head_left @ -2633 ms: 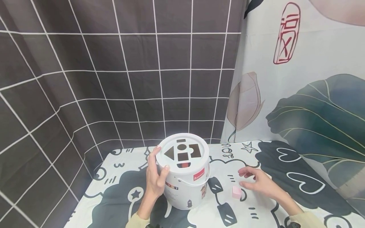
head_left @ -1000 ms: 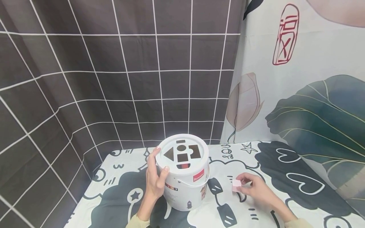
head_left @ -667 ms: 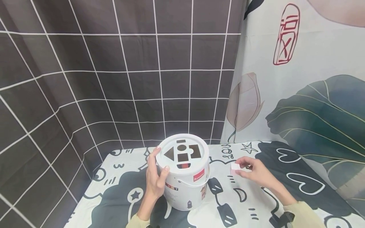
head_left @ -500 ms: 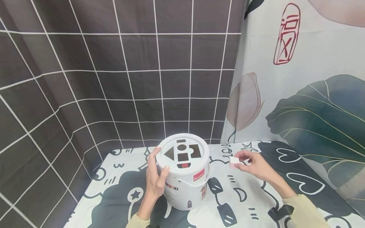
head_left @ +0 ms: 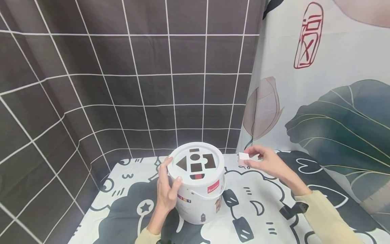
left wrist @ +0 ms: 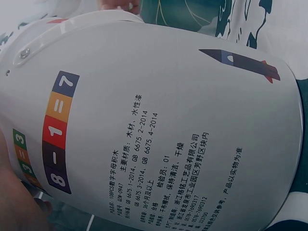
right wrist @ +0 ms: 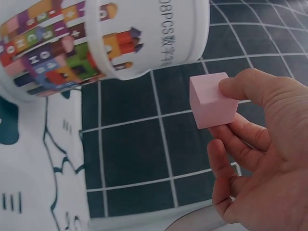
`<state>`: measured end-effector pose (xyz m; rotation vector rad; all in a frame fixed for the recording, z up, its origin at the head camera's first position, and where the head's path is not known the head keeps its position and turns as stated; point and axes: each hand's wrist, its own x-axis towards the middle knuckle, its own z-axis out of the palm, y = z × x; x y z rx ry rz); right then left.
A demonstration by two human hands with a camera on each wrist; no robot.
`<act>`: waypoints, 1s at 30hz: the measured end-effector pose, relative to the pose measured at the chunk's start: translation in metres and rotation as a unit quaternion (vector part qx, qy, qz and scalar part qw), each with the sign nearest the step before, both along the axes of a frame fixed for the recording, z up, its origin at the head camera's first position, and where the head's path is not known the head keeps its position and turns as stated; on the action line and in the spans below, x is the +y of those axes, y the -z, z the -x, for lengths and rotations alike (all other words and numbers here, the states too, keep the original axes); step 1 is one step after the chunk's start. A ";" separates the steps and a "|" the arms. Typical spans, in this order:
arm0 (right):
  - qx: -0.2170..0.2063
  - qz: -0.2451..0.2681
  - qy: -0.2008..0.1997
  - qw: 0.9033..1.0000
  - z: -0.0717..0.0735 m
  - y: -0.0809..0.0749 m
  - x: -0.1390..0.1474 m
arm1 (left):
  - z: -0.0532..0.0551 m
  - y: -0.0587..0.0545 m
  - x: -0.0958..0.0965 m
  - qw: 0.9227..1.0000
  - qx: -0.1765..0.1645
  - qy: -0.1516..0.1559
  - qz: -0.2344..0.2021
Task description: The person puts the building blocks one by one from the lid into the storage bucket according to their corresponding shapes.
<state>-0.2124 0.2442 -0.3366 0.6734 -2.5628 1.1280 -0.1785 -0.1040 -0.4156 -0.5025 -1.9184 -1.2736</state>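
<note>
A white bucket (head_left: 199, 206) stands upright on the patterned cloth, with a lid (head_left: 184, 150) that has several shaped holes. Something red shows through the lid's front slot. My left hand (head_left: 167, 195) grips the bucket's left side at the rim, thumb on the lid's edge; in the left wrist view the hand (left wrist: 21, 202) is partly cut off beside the printed wall. To the right of the bucket, my right hand (head_left: 269, 164) pinches a pink cube block (right wrist: 211, 101) between thumb and fingers. The block is raised to about lid height in the head view, apart from the bucket.
A wire handle (head_left: 210, 198) hangs down the bucket's front. Behind it is a dark curtain (head_left: 152, 95) with a white grid. A pale curtain (head_left: 344, 57) with leaf prints hangs at the right. The cartoon-print cloth (head_left: 259, 230) covers the surface.
My right hand has taken hold of the pink block, lifted it off the cloth and moved it away from me and slightly left. My left hand and the bucket have stayed put.
</note>
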 end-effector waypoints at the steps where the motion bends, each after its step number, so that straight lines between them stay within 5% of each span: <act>1: 0.002 0.000 -0.001 1.000 0.001 -0.003 -0.001 | 0.000 0.000 0.000 1.000 0.000 0.000 0.000; 22: 0.023 0.026 -0.056 0.998 0.013 -0.038 -0.050 | 0.000 0.001 0.001 1.000 -0.006 0.002 -0.004; 30: 0.010 0.040 -0.107 0.993 0.010 -0.037 -0.084 | -0.001 0.001 0.001 1.000 -0.015 -0.002 -0.005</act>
